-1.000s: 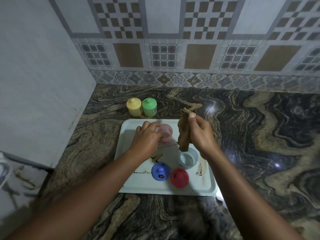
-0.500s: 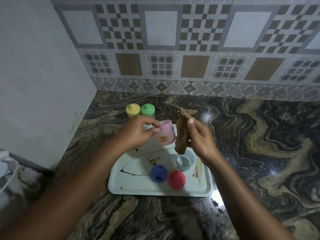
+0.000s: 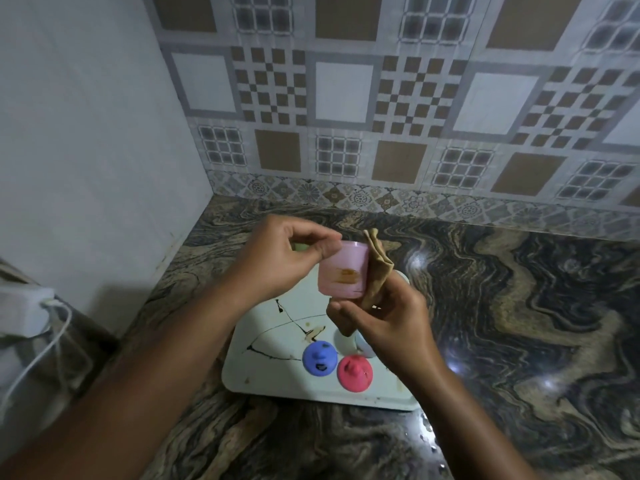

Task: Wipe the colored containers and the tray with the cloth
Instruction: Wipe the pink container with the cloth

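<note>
Both your forearms reach in from the near edge of the worktop [image 3: 519, 306], dark swirled stone. The tray [image 3: 273, 344], pale and rounded at the corners, lies toward the worktop's left side, short of the back corner; dark drizzle lines and a brown smudge mark its bare left half. Along the tray's near edge, blue container [image 3: 319, 358] and red container [image 3: 354, 372] sit side by side, just touching or nearly so, the blue one spotted with dark flecks. Just behind them a pale blue container [image 3: 362, 342] shows only as a sliver beside your right wrist. Your right hand [image 3: 384, 323] hovers over the tray's middle, fingers curled round the brown cloth [image 3: 375, 268], which stands up out of the fist and lies against the right side of the pink container [image 3: 343, 270]. That container is lifted clear above the tray's far half, roughly upright, open rim up, a brown smear on the side facing you. Your left hand [image 3: 277, 261] pinches it at the rim between thumb and fingertips. A scrap of a green container [image 3: 298, 247] peeks out behind the left hand; where it stands is hidden. At the far left edge, a white adapter [image 3: 24, 308] with a white cable [image 3: 45, 344]. Patterned tiles [image 3: 346, 98] close the back.
</note>
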{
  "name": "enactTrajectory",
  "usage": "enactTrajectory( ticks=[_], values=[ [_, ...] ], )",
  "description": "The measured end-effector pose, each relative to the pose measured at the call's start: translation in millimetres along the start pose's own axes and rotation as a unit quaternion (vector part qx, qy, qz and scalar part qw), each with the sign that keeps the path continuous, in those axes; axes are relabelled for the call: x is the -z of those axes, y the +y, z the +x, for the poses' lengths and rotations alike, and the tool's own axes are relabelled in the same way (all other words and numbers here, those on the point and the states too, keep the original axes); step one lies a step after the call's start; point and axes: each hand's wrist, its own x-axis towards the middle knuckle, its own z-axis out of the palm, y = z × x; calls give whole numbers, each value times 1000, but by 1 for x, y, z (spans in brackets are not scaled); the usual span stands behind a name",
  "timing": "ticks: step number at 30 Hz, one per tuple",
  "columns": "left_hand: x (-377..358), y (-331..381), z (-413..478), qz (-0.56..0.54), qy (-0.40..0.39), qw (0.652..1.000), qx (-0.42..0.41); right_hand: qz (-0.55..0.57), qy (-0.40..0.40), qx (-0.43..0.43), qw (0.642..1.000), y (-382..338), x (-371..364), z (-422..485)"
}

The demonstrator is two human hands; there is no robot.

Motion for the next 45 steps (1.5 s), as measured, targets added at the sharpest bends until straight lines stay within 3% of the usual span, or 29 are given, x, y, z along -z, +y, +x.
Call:
enactTrajectory(
  ticks=[8, 16, 23, 28, 31, 34, 36, 38, 42, 45],
  values=[
    [-2, 3, -13, -128, 20, 991, 40, -42, 26, 48, 998, -4, 4, -4],
    [-5, 14, -15, -145, 26, 989, 28, -71, 73, 92, 991, 1, 3, -6],
    [-12, 21, -16, 5, 56, 998, -33, -181, 84, 185, 962, 5, -5, -10],
    [-8, 19, -16, -133, 27, 990, 43, -63, 142, 113, 981, 11, -2, -13],
    [-7, 21, -15, -181, 18, 980, 76, -77, 140, 126, 979, 8, -6, -12],
    [-9, 22, -12, -35, 38, 999, 16, -183, 122, 181, 958, 1, -15, -11],
    [-12, 27, -14, 42, 42, 998, -27, -192, 119, 199, 953, 4, -19, -14],
    [-12, 32, -16, 6, 40, 999, -20, -171, 131, 203, 955, 6, -16, -14],
    [-6, 28, -13, -176, -2, 982, 61, -87, 161, 136, 974, 10, -6, -10],
    [-6, 24, -8, -163, 19, 984, 66, -133, 158, 151, 967, 5, -9, -10]
  ],
)
